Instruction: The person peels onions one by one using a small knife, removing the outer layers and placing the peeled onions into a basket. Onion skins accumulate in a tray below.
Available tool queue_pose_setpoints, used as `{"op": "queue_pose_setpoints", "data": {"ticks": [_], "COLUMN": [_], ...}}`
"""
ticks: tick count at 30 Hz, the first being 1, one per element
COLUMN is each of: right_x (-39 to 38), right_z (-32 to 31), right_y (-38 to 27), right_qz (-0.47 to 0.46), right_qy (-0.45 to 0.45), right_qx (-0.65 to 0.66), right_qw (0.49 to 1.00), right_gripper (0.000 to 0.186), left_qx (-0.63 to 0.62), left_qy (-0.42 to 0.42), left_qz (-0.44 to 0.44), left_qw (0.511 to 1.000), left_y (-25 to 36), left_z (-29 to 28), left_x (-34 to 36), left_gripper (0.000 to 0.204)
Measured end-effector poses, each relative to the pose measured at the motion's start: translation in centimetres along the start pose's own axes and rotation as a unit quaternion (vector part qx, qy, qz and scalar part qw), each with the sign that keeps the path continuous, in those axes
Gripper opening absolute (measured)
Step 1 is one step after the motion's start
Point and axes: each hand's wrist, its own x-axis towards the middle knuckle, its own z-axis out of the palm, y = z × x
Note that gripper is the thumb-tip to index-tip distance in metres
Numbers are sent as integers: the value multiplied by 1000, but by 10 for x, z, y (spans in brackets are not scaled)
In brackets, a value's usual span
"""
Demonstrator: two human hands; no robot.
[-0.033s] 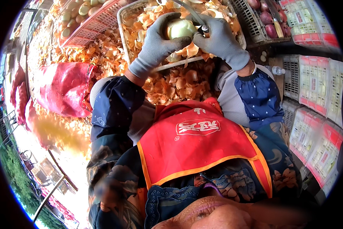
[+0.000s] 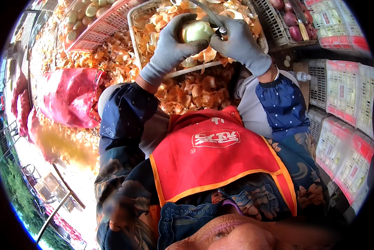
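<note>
My left hand (image 2: 170,48), in a grey knit glove, is closed around a pale, peeled onion (image 2: 197,31). Close beside it, my right hand (image 2: 240,41), gloved alike, grips a knife (image 2: 212,15). Its thin curved metal blade points up and left past the onion, and most of its handle is hidden in my fingers. Both hands are over a light-coloured crate (image 2: 133,31) full of dry brown onion skins (image 2: 153,21). Another pale onion (image 2: 189,62) shows partly below my left hand, inside the crate.
Upper left, a pink crate (image 2: 105,26) holds peeled onions. A red mesh sack (image 2: 70,98) lies left among scattered skins. Upper right, a dark crate (image 2: 274,31) contains red onions and a wooden-handled knife (image 2: 304,30). Stacked crates (image 2: 341,87) and a clear bottle (image 2: 302,76) stand at right.
</note>
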Motion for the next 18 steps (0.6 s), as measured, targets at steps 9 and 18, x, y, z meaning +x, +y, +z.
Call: {"op": "queue_pose_setpoints", "data": {"ticks": [9,18], "right_x": [-4,-2], "right_z": [-2,5], "right_y": [22,6], "right_qz": [228,177], "right_qy": [38,90], "right_qx": [346,383], "right_qw": [909,902], "right_gripper": [22,21], "left_qx": [-116,-244], "left_qy": [-19,13], "left_qz": [2,-135], "left_qw": [993,960], "left_y": [8,6], "left_z": [-3,2], "left_x": [-3,-4], "left_gripper": [71,56]}}
